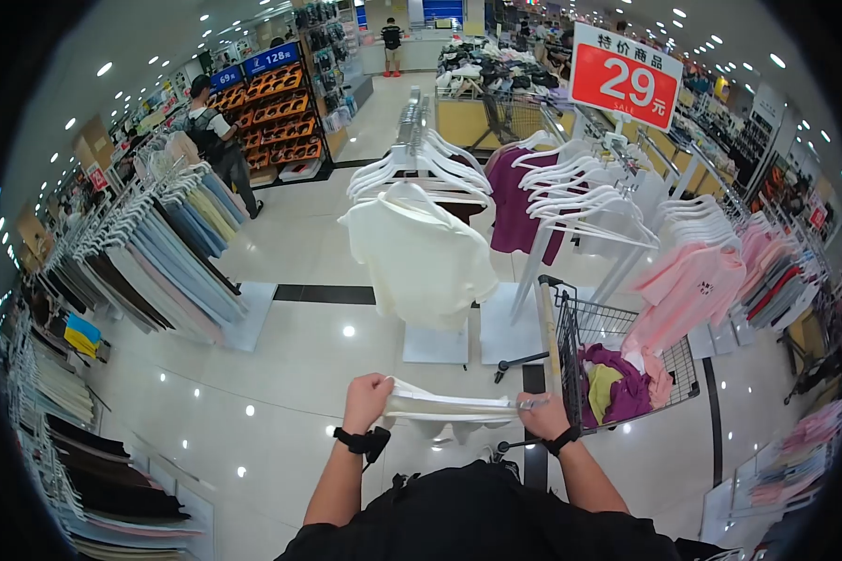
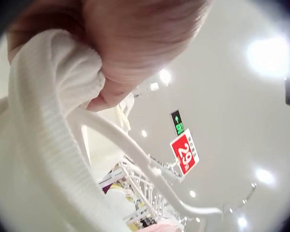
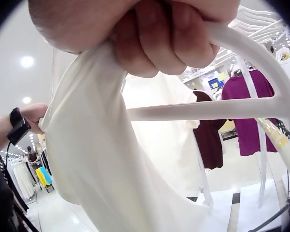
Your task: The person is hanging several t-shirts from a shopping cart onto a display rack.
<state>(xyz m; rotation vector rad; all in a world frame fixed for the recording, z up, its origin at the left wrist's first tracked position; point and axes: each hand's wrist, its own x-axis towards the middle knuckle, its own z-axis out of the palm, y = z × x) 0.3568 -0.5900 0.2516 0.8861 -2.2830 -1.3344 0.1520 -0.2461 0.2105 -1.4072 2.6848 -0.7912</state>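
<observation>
A cream-white top (image 1: 440, 407) stretches between the two hands at waist height, over the floor. Bunched ribbed fabric (image 2: 53, 96) of it is gripped by the left hand (image 1: 369, 402), and a white clothes hanger (image 2: 140, 159) runs out beside that hand. The right hand (image 1: 543, 416) curls its fingers (image 3: 157, 43) round the hanger, with the top's cloth (image 3: 101, 130) hanging from the same grip. Ahead, another cream top (image 1: 426, 248) hangs on a rack among bare white hangers.
A shopping cart (image 1: 683, 374) with purple and yellow-green clothes (image 1: 617, 383) stands close to the right hand. Racks of trousers (image 1: 168, 262) line the left; pink tops (image 1: 688, 290) hang at the right. A red price sign (image 1: 625, 75) stands above the rack. A person (image 1: 217, 140) stands at the back left.
</observation>
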